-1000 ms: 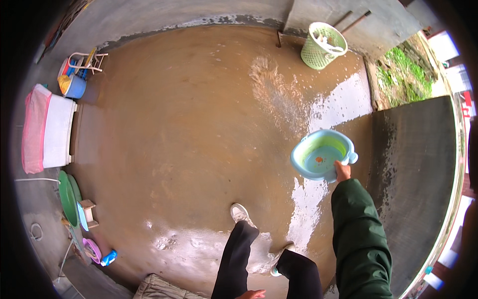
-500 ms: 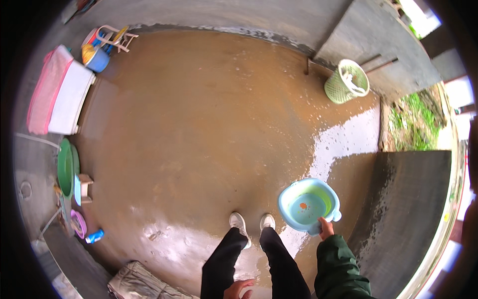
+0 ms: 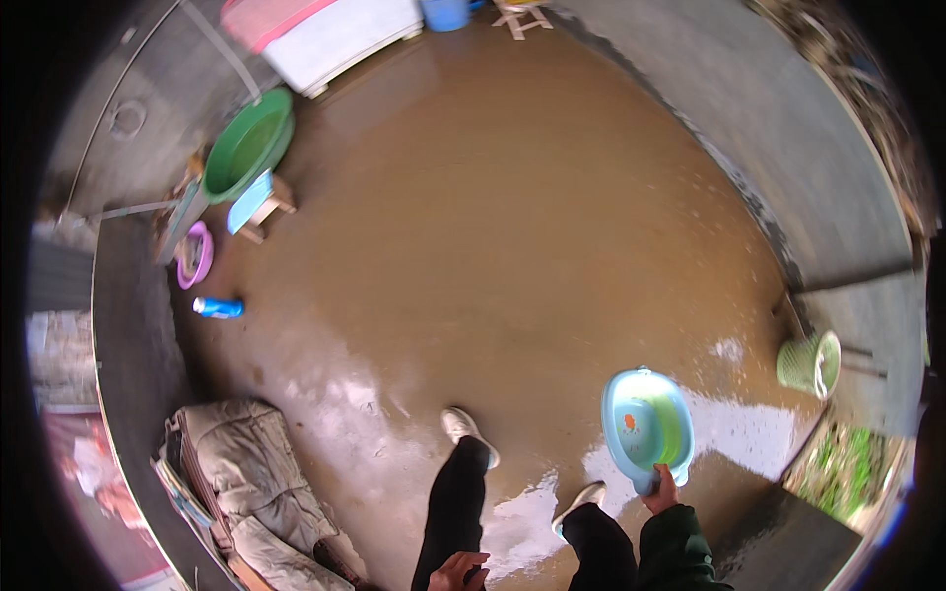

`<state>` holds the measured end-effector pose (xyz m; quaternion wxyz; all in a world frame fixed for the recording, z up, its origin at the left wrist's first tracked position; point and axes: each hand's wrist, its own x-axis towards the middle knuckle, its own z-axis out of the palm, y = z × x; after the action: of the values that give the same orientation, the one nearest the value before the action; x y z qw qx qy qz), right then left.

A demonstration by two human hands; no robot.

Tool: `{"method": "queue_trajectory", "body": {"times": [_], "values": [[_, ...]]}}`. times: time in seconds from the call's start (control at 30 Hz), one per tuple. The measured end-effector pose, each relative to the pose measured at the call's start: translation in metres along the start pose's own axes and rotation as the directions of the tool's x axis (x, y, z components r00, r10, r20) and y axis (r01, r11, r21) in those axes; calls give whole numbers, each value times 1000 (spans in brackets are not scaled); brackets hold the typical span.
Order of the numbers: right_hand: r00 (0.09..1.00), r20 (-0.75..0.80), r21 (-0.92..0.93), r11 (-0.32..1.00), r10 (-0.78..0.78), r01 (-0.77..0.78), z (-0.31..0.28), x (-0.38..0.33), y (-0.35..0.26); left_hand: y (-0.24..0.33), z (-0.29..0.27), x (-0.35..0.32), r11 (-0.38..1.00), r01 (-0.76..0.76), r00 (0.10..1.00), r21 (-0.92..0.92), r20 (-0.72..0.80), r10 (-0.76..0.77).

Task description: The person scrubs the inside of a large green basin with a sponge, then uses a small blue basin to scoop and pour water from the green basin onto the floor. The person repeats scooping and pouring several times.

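A light blue plastic basin (image 3: 652, 426) with a green band inside and an orange mark on its bottom hangs tilted at my right side. My right hand (image 3: 663, 490), coming out of a dark green sleeve, is closed on the basin's near rim. No water shows clearly inside it. Low in the view, in front of my dark trousers, my left hand (image 3: 459, 571) holds nothing, its fingers loosely bent and apart. Both my white shoes stand on the wet brown floor (image 3: 493, 246), feet apart in a stride.
At the left are a large green tub (image 3: 248, 146), a small stool (image 3: 261, 205), a pink-purple basin (image 3: 195, 254) and a blue bottle (image 3: 218, 307). A covered couch-like seat (image 3: 246, 473) stands nearer. A green basket (image 3: 810, 364) is by the right wall, a white chest (image 3: 340, 44) at the back.
My view has turned left, bringing the tub, stool and covered seat farther into it. My feet have stepped apart. The basin stays in my right hand and now tilts more.
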<state>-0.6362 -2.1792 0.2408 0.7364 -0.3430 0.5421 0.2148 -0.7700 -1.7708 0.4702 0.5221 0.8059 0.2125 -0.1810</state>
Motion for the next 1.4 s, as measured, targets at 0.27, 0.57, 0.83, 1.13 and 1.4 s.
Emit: {"method": "queue_trajectory", "body": {"times": [0.27, 0.57, 0.83, 1.13, 1.4], "values": [[981, 193, -221, 974, -2, 45, 297, 19, 41, -41, -189, 41, 960, 192, 941, -201, -240, -239], [961, 276, -407, 902, -26, 141, 489, 21, 53, -47, -300, 144, 962, 198, 935, -190, -256, -244], [944, 275, -565, 825, 180, 8, 733, 61, 51, -5, -474, 305, 743, 97, 901, -662, -259, -349], [901, 382, -659, 744, 206, 110, 1001, 101, 137, -82, -575, 354, 630, 241, 742, -738, -278, -610], [940, 339, -712, 666, 50, 221, 1187, 109, 214, -203, -761, 486, 460, 20, 689, -888, -321, -650]]}}
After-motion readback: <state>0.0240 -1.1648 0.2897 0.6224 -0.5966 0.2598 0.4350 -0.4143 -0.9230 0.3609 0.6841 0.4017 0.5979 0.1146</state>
